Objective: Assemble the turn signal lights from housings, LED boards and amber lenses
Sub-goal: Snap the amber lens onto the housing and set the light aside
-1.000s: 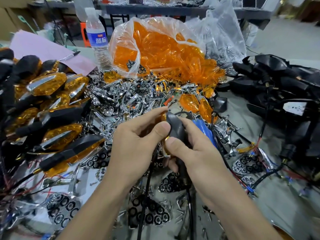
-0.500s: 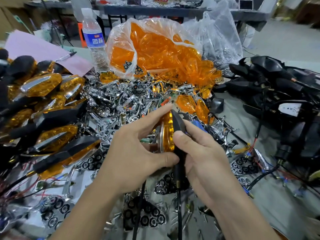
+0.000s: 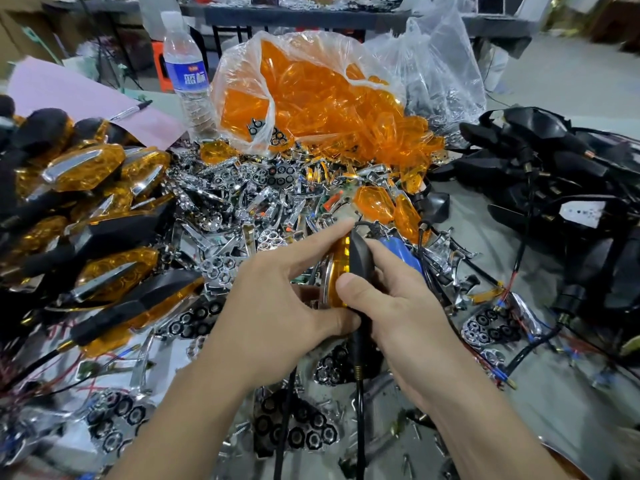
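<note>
Both my hands hold one turn signal light (image 3: 349, 268) upright above the parts pile: black housing on the right side, amber lens on the left side, its black stalk and cable hanging down. My left hand (image 3: 277, 306) grips the lens side, index finger along the top and thumb under it. My right hand (image 3: 398, 306) wraps the black housing, thumb pressing on the seam. A clear bag of amber lenses (image 3: 311, 98) lies behind. Chrome LED reflector boards (image 3: 242, 209) are heaped in the middle. Empty black housings (image 3: 554, 174) pile at the right.
Finished amber-and-black lights (image 3: 86, 216) are stacked at the left. A water bottle (image 3: 187, 71) and pink paper with a pen (image 3: 131, 110) stand behind them. Loose lenses (image 3: 377, 202), a blue object (image 3: 398, 247) and wired boards (image 3: 491, 323) lie close to my hands.
I have turned the light so its amber lens edge shows on the left of the housing. My left thumb moved from the top down under the light, and the index finger now stretches over it.
</note>
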Motion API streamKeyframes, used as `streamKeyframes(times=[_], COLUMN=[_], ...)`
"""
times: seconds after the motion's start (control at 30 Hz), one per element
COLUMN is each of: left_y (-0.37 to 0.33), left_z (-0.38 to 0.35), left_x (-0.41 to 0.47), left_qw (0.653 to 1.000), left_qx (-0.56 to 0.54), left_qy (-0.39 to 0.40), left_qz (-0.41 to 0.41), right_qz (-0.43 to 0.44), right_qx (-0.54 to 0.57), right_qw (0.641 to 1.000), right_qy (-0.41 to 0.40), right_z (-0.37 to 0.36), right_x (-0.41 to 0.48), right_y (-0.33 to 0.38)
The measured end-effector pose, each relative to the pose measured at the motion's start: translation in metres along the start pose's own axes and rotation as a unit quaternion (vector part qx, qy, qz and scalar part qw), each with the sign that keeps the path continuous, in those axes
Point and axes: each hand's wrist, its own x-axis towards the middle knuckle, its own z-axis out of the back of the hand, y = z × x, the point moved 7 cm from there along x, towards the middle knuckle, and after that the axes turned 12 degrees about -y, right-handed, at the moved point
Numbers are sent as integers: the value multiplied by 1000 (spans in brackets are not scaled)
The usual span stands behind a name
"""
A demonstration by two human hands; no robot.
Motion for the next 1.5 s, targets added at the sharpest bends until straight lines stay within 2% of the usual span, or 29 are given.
streamKeyframes(times=[0.17,0.3,0.37,0.43,0.53,0.73,0.97,1.1,1.2,1.3,1.43,1.5], left_y=[-8,-12,-13,-17,-17,-26,-21,-20,-22,-21,-28,-34], left_z=[-5,-15,-18,-19,-20,-18,-17,-15,-16,-18,7,16], left_x=[0,-2,-6,-12,-17,-19,-17,-15,-13,-11,-6,-9], left_qw=[999,995,992,980,965,958,968,962,956,952,938,934], left_qx=[44,60,114,183,228,231,205,222,237,268,293,268], left_qy=[20,80,44,-38,-105,-112,-91,-83,-65,-64,-171,-209], left_qz=[-3,-3,-33,-65,-72,-131,-116,-137,-161,-132,-77,-108], right_qz=[-36,-77,-72,-55,-32,14,-2,9,27,30,4,-2], right_qx=[-13,109,123,116,79,-57,-92,-34,6,22,130,183], right_qw=[999,991,989,990,994,997,995,999,998,992,962,940], right_qy=[-3,-16,-35,-58,-70,-42,-29,-14,-50,-118,-239,-286], right_z=[2,6,8,10,12,16,18,16,21,36,70,81], right_x=[0,-1,0,1,2,3,1,2,3,6,8,7], right_y=[-7,-5,-3,-1,3,13,11,18,27,30,32,31])
